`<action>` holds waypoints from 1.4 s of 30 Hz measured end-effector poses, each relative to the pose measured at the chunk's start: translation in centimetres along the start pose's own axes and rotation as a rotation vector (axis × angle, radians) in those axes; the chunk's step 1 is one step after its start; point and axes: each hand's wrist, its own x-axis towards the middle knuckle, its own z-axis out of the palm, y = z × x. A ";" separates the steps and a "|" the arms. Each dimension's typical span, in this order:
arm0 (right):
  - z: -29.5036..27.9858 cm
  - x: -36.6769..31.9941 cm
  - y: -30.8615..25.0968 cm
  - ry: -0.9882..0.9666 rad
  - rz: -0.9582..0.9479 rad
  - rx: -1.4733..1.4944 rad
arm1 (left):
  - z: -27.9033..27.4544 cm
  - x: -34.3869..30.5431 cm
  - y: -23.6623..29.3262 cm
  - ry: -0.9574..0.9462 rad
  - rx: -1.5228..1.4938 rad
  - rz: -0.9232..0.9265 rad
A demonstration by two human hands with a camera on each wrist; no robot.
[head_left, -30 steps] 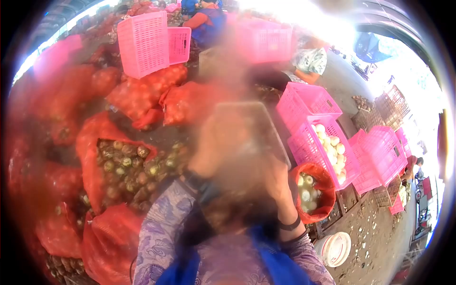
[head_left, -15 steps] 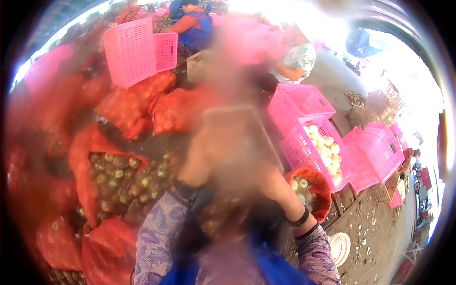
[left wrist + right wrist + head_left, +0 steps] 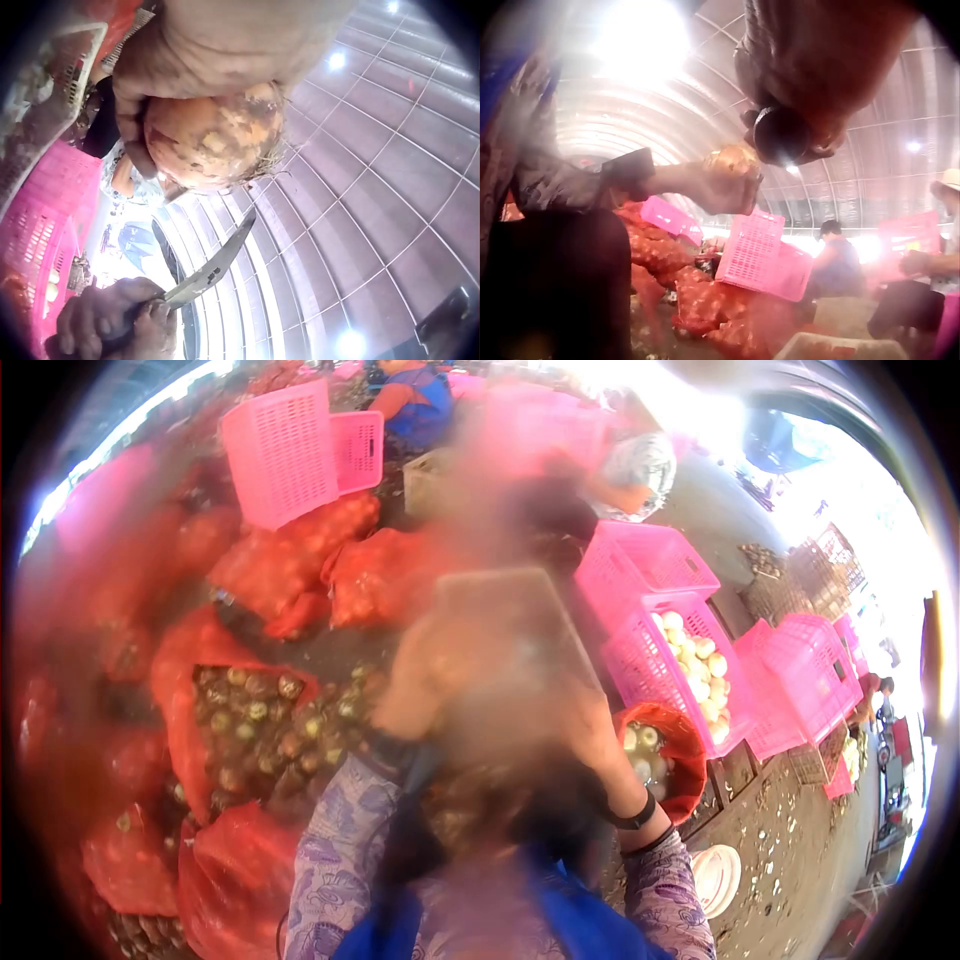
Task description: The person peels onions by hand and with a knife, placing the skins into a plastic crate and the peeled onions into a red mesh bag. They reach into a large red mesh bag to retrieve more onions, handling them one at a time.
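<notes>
In the left wrist view the left hand (image 3: 225, 49) grips a brownish onion (image 3: 217, 139) with stringy roots on one side. Below it the right hand (image 3: 116, 319) is curled round the handle of a knife (image 3: 214, 266), whose blade points up toward the onion without touching it. From the right wrist, the right hand (image 3: 817, 82) shows round a dark, round handle end (image 3: 780, 135), and the left hand (image 3: 724, 187) holds the onion (image 3: 731, 159) farther off. The head view is blurred over both hands, above a pale crate (image 3: 490, 578).
Red net sacks (image 3: 290, 560) and an open sack of onions (image 3: 175, 690) lie at left. Pink crates (image 3: 620, 650), one with peeled onions (image 3: 700, 670), and a red-lined bucket (image 3: 680, 745) stand at right. A white bucket (image 3: 715, 880) is lower right. Other people sit beyond.
The head view has shifted slightly back and forth, moving the surroundings with it. Both hands stay close together over the pale crate; blur hides finer changes.
</notes>
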 end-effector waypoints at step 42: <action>11.5 -1.2 0.3 -0.005 0.353 1.173 | 1.0 -1.3 -0.7 -0.277 -0.136 0.108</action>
